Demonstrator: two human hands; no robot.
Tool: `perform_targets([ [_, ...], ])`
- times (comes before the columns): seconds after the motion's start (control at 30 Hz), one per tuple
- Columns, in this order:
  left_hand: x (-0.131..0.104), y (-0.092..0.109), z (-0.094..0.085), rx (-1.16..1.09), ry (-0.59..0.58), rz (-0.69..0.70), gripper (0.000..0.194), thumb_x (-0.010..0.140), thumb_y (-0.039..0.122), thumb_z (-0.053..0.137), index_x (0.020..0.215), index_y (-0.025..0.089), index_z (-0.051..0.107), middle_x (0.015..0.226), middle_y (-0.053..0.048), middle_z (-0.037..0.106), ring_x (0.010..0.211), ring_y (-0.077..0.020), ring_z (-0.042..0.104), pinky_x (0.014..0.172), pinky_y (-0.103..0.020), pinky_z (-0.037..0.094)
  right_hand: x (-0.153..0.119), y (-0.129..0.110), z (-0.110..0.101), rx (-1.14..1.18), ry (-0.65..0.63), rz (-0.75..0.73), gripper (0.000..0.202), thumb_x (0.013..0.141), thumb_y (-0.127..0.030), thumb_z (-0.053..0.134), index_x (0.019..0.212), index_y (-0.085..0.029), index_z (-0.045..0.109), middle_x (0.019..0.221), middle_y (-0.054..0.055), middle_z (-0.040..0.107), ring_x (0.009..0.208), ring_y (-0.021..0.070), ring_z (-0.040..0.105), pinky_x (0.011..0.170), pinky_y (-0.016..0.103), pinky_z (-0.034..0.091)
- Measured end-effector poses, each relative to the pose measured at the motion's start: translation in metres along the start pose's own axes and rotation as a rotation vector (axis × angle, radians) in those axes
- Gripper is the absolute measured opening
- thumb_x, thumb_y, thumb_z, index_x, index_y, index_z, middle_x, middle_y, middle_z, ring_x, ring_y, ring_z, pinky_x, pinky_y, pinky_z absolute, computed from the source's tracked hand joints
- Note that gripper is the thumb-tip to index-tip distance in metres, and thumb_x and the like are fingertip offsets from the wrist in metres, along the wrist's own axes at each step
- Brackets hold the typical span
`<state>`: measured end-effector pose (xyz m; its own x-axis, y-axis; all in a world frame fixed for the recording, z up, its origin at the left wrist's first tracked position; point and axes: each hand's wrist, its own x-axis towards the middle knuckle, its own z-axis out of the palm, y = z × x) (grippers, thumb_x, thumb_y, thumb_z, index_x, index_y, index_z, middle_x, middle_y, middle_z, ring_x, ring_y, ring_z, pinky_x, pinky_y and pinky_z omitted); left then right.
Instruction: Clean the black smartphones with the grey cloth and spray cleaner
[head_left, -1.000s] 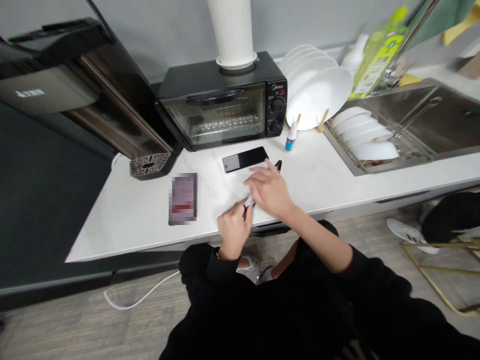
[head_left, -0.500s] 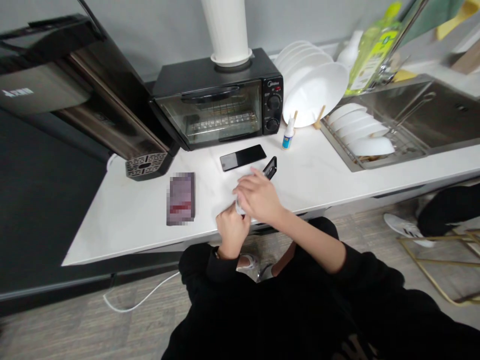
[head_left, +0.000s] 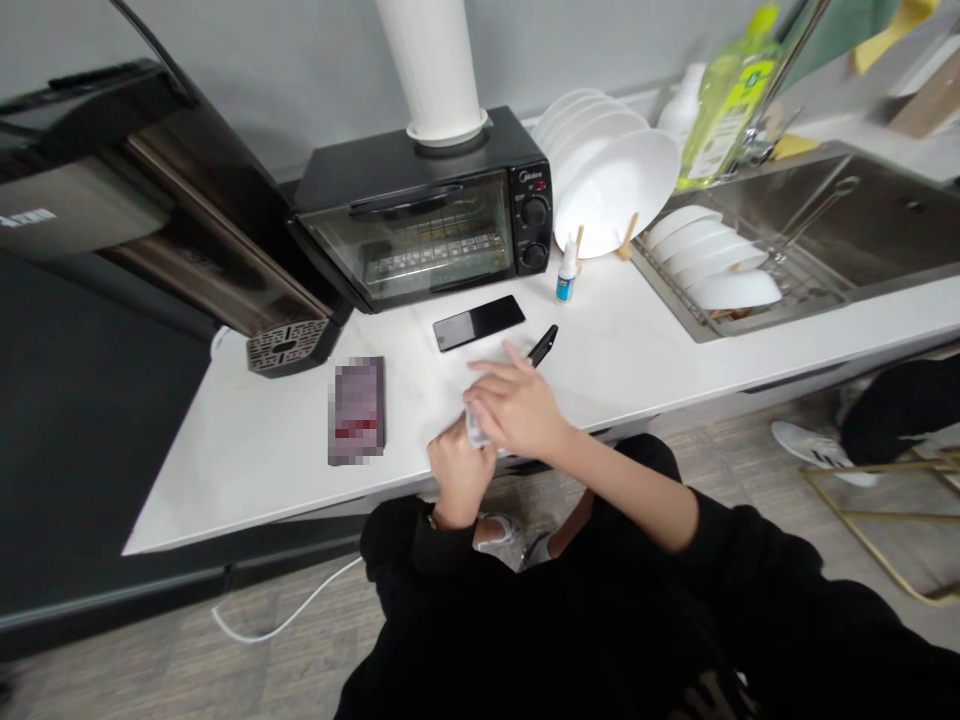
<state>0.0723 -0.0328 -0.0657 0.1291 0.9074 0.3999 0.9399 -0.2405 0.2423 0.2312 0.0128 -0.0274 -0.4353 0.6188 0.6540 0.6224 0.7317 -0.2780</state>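
Observation:
My left hand [head_left: 460,466] is closed in a fist above the counter's front edge; what its fingers hold is hidden. My right hand [head_left: 521,405] reaches across just beside it, some fingers stretched and others curled against a small whitish, partly see-through thing [head_left: 475,430] between the two hands, its kind unclear. Beyond the right hand a narrow black object [head_left: 543,345] shows, like a phone or its case; I cannot tell whether it is touched. A dark smartphone [head_left: 479,322] lies flat behind the hands. Left of them lies a blurred-out purplish rectangular item [head_left: 357,410].
A toaster oven [head_left: 420,215] with a white pot [head_left: 435,70] on top stands at the back. Around the white counter [head_left: 225,450] are a drink dispenser [head_left: 292,345], a small bottle [head_left: 565,275], racked plates [head_left: 611,195] and a sink [head_left: 885,210] with bowls. Someone's shoe [head_left: 814,450] shows at right.
The view has shifted slightly. More of the whitish thing shows between my hands, and my right fingers are spread a little more. The black object looks turned to a narrower side.

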Motion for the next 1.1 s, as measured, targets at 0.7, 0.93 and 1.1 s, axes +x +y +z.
perform_targets([
  [0.7,0.000,0.004,-0.003,-0.035,-0.025,-0.001,0.028,0.104,0.032,0.056,0.106,0.018,0.080,0.080,-0.011,0.079,0.071,-0.0221,0.074,0.065,-0.029,0.042,0.006,0.049,-0.016,-0.174,-0.009,0.212,0.046,0.110,-0.026,0.036,0.093,-0.018,0.078,0.092,0.009,0.079,0.096,0.0270,0.069,0.103,0.050,0.047],
  [0.93,0.000,0.002,0.002,0.027,-0.081,-0.062,0.024,0.094,0.022,0.059,0.079,0.013,0.076,0.065,-0.014,0.072,0.059,-0.0249,0.069,0.058,-0.032,0.037,0.007,-0.014,0.007,-0.029,-0.081,-0.074,0.037,0.109,-0.026,0.044,0.097,-0.020,0.078,0.101,0.005,0.082,0.116,0.0244,0.068,0.117,0.046,0.041],
  [1.1,-0.001,0.003,-0.003,-0.004,-0.054,-0.017,0.027,0.102,0.031,0.059,0.092,0.015,0.079,0.071,-0.011,0.076,0.066,-0.0229,0.073,0.061,-0.030,0.039,0.009,0.031,-0.008,-0.132,-0.063,0.110,0.044,0.109,-0.028,0.039,0.093,-0.018,0.079,0.096,0.011,0.080,0.097,0.0274,0.070,0.095,0.047,0.049],
])
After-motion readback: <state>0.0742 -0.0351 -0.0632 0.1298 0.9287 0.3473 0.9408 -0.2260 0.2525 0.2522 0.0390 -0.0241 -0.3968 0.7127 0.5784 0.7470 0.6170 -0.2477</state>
